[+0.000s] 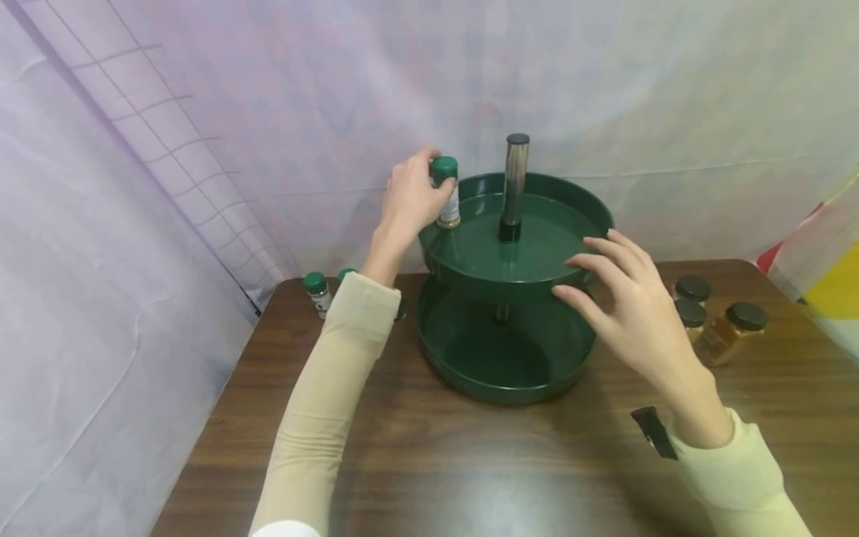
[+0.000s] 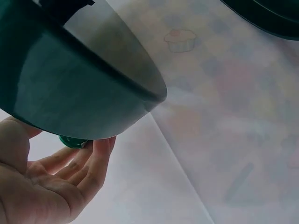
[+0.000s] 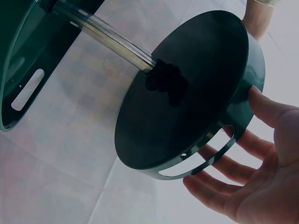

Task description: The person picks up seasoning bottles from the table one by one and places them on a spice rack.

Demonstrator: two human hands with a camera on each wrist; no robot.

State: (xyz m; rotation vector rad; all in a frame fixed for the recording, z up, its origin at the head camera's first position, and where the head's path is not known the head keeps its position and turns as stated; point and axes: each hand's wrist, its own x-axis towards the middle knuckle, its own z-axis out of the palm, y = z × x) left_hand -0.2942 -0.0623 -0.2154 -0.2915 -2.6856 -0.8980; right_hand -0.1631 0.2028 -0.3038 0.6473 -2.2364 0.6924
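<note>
My left hand [image 1: 412, 194] grips a spice jar [image 1: 448, 209] with a green lid, thumb on the near side and fingers round the back. The jar stands upright at the left edge of the upper tray [image 1: 550, 239] of a green two-tier stand. In the left wrist view the tray's wall hides most of the jar, leaving a bit of green lid [image 2: 74, 141] between the fingers. My right hand [image 1: 631, 313] is at the tray's right side, fingers spread and loosely bent. In the right wrist view its thumb and fingers lie along the slotted rim [image 3: 217, 140], holding nothing.
A metal post [image 1: 515, 179] rises from the upper tray's middle; the lower tray [image 1: 503, 391] sits on the wooden table [image 1: 403, 462]. Another green-lidded jar [image 1: 318, 294] stands at the left. Several black-lidded jars [image 1: 728, 332] are at the right, near a small black object [image 1: 654, 431].
</note>
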